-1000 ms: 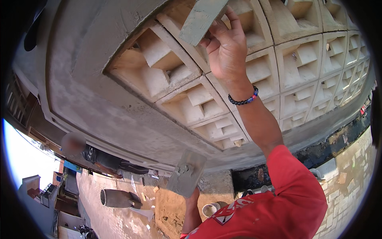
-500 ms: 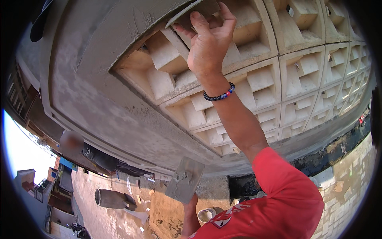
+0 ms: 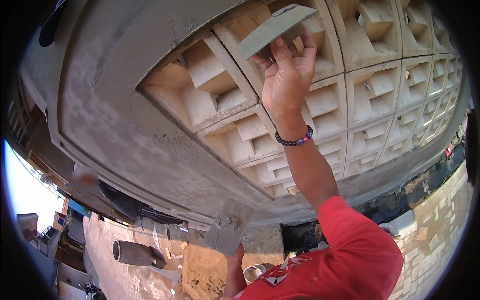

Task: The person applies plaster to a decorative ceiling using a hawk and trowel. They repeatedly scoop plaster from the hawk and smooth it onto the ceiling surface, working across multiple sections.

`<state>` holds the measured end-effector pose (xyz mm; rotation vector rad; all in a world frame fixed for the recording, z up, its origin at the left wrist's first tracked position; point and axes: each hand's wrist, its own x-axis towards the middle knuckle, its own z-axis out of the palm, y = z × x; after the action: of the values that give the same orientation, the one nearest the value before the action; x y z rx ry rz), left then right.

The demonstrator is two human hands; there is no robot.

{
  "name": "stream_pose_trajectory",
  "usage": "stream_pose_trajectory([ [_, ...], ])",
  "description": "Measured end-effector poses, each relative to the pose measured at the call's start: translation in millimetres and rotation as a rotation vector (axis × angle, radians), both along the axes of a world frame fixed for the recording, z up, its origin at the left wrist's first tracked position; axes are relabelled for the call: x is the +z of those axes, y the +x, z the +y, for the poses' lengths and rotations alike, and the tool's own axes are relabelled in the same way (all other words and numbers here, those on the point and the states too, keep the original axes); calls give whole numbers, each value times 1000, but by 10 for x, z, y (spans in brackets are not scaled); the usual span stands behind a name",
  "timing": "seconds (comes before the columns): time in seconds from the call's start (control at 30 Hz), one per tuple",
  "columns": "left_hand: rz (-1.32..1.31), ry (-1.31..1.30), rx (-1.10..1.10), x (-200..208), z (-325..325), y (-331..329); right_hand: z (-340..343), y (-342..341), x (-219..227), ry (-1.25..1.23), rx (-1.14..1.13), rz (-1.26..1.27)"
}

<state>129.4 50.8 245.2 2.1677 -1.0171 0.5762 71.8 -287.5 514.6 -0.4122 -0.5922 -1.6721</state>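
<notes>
High up, my right hand is closed round the handle of a plastering float. The float's flat blade is tilted, its face smeared with grey mortar, and it is held off the wall in front of the pale breeze blocks. Freshly coated grey render borders the blocks on the left. Lower down, my left hand grips a rectangular mortar board from below; its fingers are mostly hidden. A patch of wet mortar lies on the board.
A person in dark clothes is beside the wall at left. On the ground stand a dark barrel-like container and a pale bucket, near a sand heap. A dark wet trench runs along the wall's foot.
My right hand has moved right and down with the float, away from the rendered border and over the breeze blocks. My left hand still holds the mortar board, almost unmoved.
</notes>
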Motion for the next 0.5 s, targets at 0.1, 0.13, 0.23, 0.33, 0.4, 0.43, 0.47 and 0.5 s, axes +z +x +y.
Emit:
stream_pose_trajectory([
  [0.1,-46,2,-23,-27,30,64,-318,-229,155,28,-118,-12],
  [0.13,-62,-4,-32,-31,37,73,-341,-275,221,41,-144,-1],
  [0.23,-72,45,4,-39,52,73,-224,-287,446,102,-140,-9],
  [0.33,-33,2,-12,-49,94,68,-40,-163,508,112,-104,83],
  [0.4,-35,-3,16,-75,117,98,-29,98,433,59,-79,22],
  [0.43,-34,-2,29,-86,135,117,12,204,435,36,-67,-7],
  [0.47,-1,7,50,-84,161,121,93,302,442,59,-36,-15],
  [0.5,33,16,72,-77,191,118,188,408,447,58,-5,9],
])
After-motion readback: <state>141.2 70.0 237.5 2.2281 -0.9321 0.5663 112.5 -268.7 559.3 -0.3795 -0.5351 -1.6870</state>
